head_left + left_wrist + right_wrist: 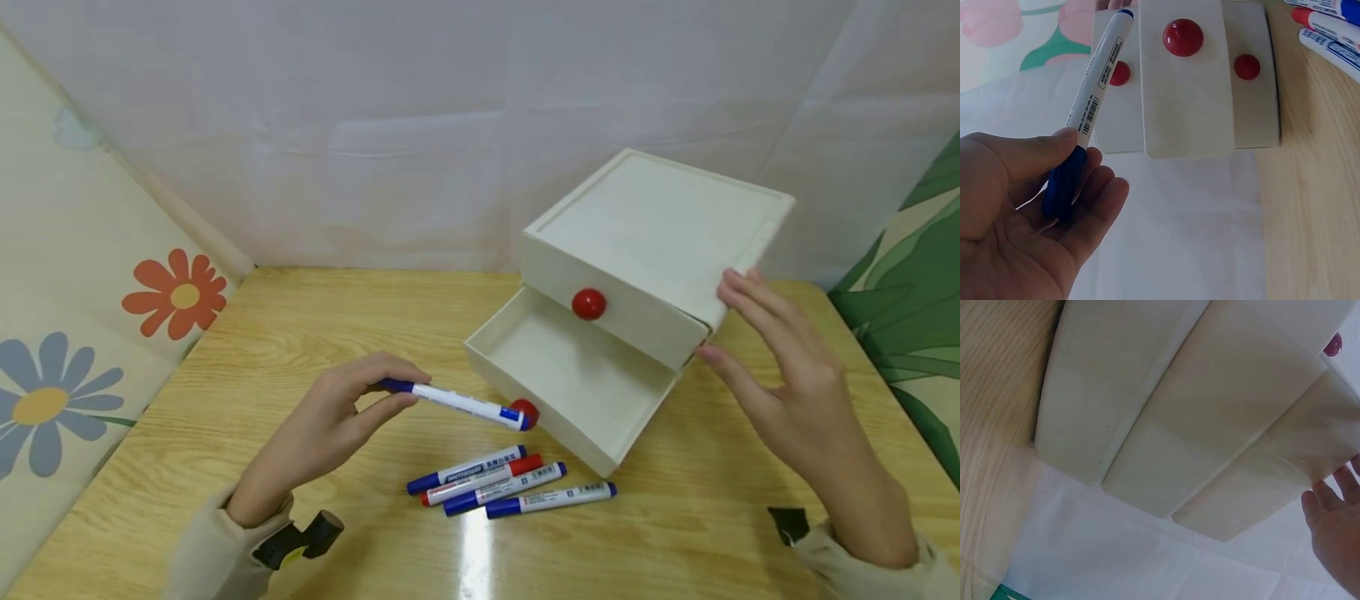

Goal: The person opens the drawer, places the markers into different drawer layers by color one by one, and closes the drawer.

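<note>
My left hand (337, 412) pinches a blue whiteboard marker (461, 402) by its capped end between thumb and fingers. The marker's far end overlaps the lower red knob in the head view. In the left wrist view the same marker (1099, 78) points up and away from the palm. A cream drawer unit (667, 225) stands angled on the table, its middle drawer (585, 375) pulled out with a bare floor showing. Against the unit's right side, near the upper front corner, rest the straight fingertips of my right hand (795, 383); its thumb is by that corner.
Several blue markers (551, 500) and a red marker (480, 481) lie on the wooden table (315, 333) before the open drawer. Behind the unit hangs a white cloth (375, 142). Red knobs (1183, 37) mark the three drawer fronts in the left wrist view.
</note>
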The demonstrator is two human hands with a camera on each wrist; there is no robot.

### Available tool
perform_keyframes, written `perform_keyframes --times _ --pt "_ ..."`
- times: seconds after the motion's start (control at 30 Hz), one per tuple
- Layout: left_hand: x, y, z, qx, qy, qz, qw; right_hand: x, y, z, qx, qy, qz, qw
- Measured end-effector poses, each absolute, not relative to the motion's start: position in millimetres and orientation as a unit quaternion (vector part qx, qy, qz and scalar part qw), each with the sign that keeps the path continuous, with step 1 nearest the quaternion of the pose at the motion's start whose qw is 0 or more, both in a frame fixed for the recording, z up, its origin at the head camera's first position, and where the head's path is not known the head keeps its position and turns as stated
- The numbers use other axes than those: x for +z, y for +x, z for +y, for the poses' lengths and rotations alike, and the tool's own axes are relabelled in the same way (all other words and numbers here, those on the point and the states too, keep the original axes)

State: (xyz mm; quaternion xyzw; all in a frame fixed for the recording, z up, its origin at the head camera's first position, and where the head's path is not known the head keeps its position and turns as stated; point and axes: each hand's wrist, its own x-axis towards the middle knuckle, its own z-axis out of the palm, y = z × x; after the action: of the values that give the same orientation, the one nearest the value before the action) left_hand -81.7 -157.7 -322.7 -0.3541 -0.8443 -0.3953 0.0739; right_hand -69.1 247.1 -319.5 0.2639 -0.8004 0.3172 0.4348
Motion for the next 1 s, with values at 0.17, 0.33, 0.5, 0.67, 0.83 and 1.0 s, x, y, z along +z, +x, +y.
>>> perform_keyframes --times 0.17,0.33,0.5,0.67,0.83,1.0 --pt "-312.4 -88.3 -143.6 -0.394 -0.368 -0.839 0.07 -320.1 -69.8 247.4 0.319 0.264 -0.8 0.434" --pt "-303.8 -96.9 -128.6 -0.394 -0.391 -0.83 0.063 -320.3 -70.2 247.8 0.32 0.265 -0.8 0.433" --pt "-300.3 -104.2 -115.2 -0.39 -0.405 -0.825 0.054 -320.8 -70.0 248.0 0.322 0.268 -0.8 0.43" --pt "-298.5 -108.6 -106.4 -0.386 -0.415 -0.823 0.042 -321.2 -70.5 247.8 0.321 0.269 -0.799 0.431" --pt "-297.8 -112.3 -99.5 -0.386 -0.425 -0.818 0.032 -321.7 -71.2 248.1 0.323 0.269 -0.798 0.432" --pt "-297.3 -115.4 -91.6 -0.383 -0.435 -0.815 0.033 -321.7 -71.4 249.6 0.32 0.267 -0.8 0.431"
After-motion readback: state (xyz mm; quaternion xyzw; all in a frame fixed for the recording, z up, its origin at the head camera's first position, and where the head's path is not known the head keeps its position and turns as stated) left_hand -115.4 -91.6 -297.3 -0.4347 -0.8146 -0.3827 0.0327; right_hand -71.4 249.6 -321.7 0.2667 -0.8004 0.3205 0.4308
